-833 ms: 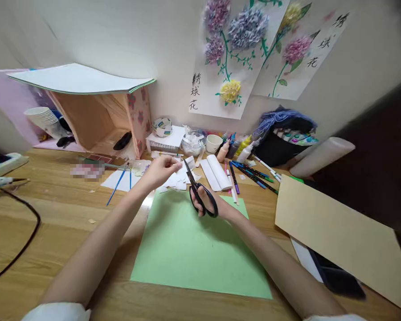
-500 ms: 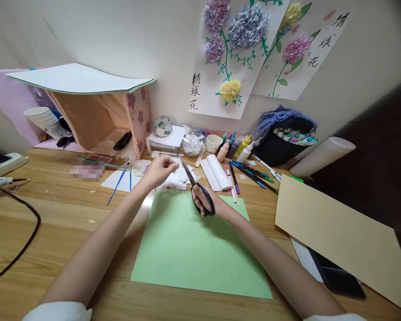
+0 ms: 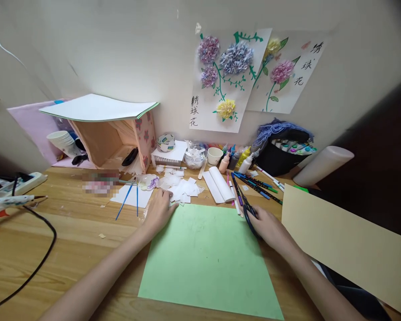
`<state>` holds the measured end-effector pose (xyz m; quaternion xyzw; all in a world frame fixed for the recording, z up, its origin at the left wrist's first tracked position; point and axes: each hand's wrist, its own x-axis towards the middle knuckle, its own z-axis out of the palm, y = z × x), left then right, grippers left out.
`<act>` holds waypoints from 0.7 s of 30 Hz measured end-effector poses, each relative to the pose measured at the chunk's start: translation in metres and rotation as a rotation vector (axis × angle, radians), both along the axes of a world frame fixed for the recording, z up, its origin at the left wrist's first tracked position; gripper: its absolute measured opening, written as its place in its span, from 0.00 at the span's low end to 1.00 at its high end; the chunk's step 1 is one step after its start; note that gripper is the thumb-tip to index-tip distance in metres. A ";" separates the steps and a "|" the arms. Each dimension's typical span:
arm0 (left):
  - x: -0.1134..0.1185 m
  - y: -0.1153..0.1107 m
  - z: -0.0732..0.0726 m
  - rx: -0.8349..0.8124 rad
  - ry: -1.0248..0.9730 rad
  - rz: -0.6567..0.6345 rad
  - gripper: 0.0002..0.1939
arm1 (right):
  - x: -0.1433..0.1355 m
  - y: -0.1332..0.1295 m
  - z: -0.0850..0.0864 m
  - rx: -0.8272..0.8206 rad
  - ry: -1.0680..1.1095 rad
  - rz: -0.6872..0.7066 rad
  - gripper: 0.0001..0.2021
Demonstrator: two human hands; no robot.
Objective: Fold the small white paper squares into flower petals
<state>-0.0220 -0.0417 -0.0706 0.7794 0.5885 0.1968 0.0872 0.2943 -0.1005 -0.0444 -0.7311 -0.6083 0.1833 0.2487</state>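
Black-handled scissors [image 3: 251, 224] are in my right hand [image 3: 266, 225], at the right edge of a green sheet [image 3: 207, 258]. Their blades point away from me, beside the marker pens [image 3: 236, 189]. My left hand [image 3: 158, 208] rests at the sheet's far left corner, thumb and fingers apart, with nothing visible between them. Its fingertips are beside a spread of small cut white paper pieces [image 3: 185, 191]. Behind these pieces stands a clear bowl [image 3: 195, 156] with white scraps in it. A folded white paper [image 3: 219, 185] lies to the right of the pieces.
Paint bottles [image 3: 245, 164] and a paper cup [image 3: 214, 156] stand along the wall. Blue brushes [image 3: 124, 203] lie on white paper at left, near a glue gun [image 3: 16, 201] with its cord. A tan board [image 3: 347, 240] lies at right. Flower pictures [image 3: 225, 84] hang above.
My right hand has carried the scissors right, from over the green sheet to its right edge. My left hand has come down beside the paper pieces. The view has tilted up.
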 end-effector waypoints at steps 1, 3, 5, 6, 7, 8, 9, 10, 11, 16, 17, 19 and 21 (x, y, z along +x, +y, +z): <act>0.000 -0.002 -0.003 -0.007 -0.027 -0.001 0.10 | 0.004 -0.006 -0.001 -0.111 -0.120 -0.075 0.17; 0.002 -0.003 -0.007 -0.029 -0.105 -0.029 0.08 | 0.006 -0.016 -0.002 -0.220 -0.257 -0.156 0.18; 0.004 -0.004 -0.009 -0.029 -0.180 -0.047 0.09 | 0.003 -0.022 -0.002 -0.251 -0.343 -0.184 0.18; 0.005 -0.004 -0.010 -0.014 -0.207 -0.053 0.10 | 0.001 -0.023 -0.003 -0.257 -0.384 -0.189 0.17; 0.006 -0.005 -0.011 0.005 -0.222 -0.060 0.10 | -0.002 -0.023 -0.003 -0.263 -0.427 -0.192 0.16; 0.007 -0.006 -0.012 0.028 -0.230 -0.067 0.11 | -0.004 -0.023 -0.004 -0.268 -0.468 -0.194 0.16; 0.007 -0.007 -0.012 0.049 -0.232 -0.076 0.11 | -0.006 -0.022 -0.005 -0.273 -0.501 -0.195 0.15; 0.008 -0.008 -0.013 0.068 -0.232 -0.082 0.11 | -0.007 -0.021 -0.007 -0.272 -0.526 -0.197 0.15; 0.008 -0.009 -0.014 0.085 -0.231 -0.086 0.12 | -0.008 -0.020 -0.008 -0.266 -0.543 -0.199 0.15; 0.008 -0.010 -0.016 0.155 -0.184 -0.108 0.11 | -0.010 -0.018 -0.014 -0.176 -0.625 -0.222 0.18; 0.008 -0.010 -0.016 0.175 -0.165 -0.117 0.11 | -0.010 -0.018 -0.015 -0.145 -0.661 -0.227 0.18; 0.009 -0.011 -0.015 0.215 -0.123 -0.132 0.09 | -0.012 -0.019 -0.016 -0.048 -0.733 -0.224 0.17; 0.010 -0.011 -0.012 0.228 -0.086 -0.159 0.09 | -0.018 -0.017 -0.015 0.082 -0.733 -0.171 0.14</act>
